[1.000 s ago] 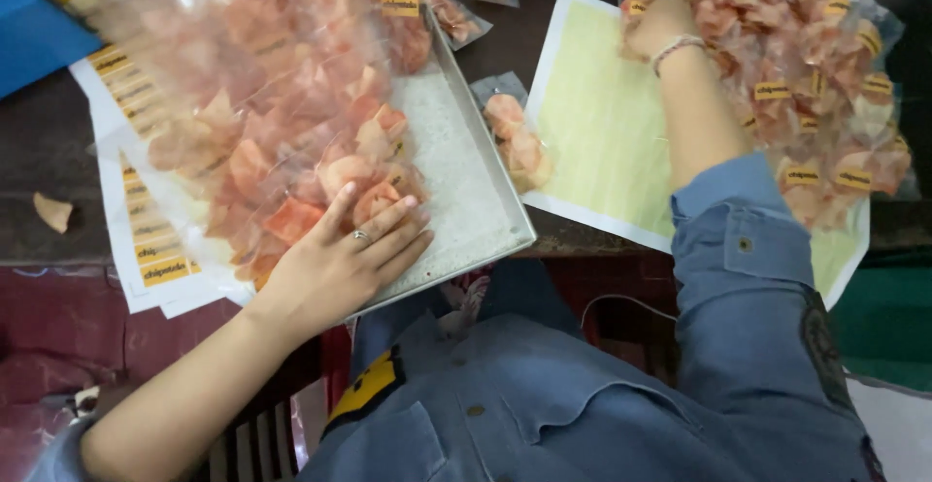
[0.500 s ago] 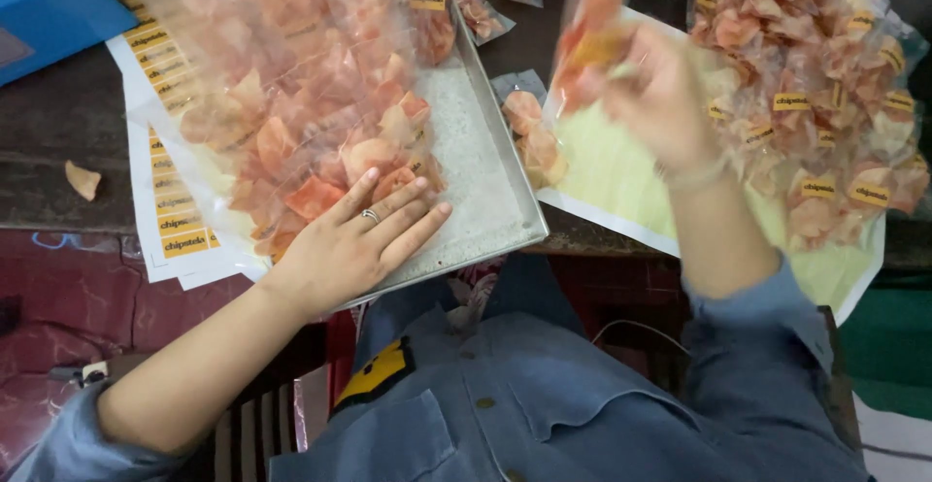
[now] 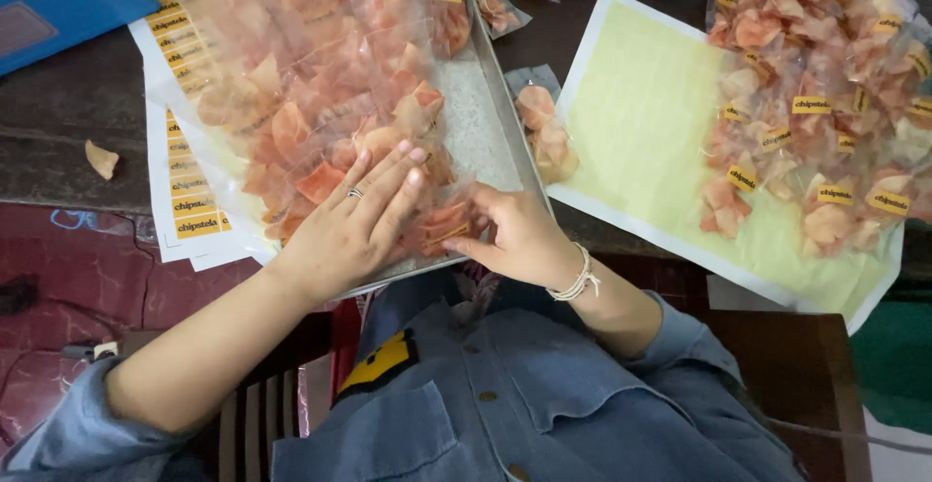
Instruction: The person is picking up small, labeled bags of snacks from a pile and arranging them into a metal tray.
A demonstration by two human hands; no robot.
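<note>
While sheets of yellow labels (image 3: 184,200) lie at the far left of the table (image 3: 58,142), the left hand (image 3: 354,220) presses flat, fingers spread, on a small chip packet (image 3: 437,228) over the metal tray (image 3: 476,123), steadying it; the right hand (image 3: 515,239) pinches its edge, and labelled packets (image 3: 825,103) pile on backing paper (image 3: 641,123) rightward.

Tray (image 3: 490,118): matt grey metal, grainy floor. Chip bags (image 3: 320,74): clear glossy plastic film, crinkled. Label sheets (image 3: 184,191): smooth paper. Tabletop (image 3: 58,142): dark worn wood. Shirt (image 3: 544,395): blue denim cloth, metal buttons.
</note>
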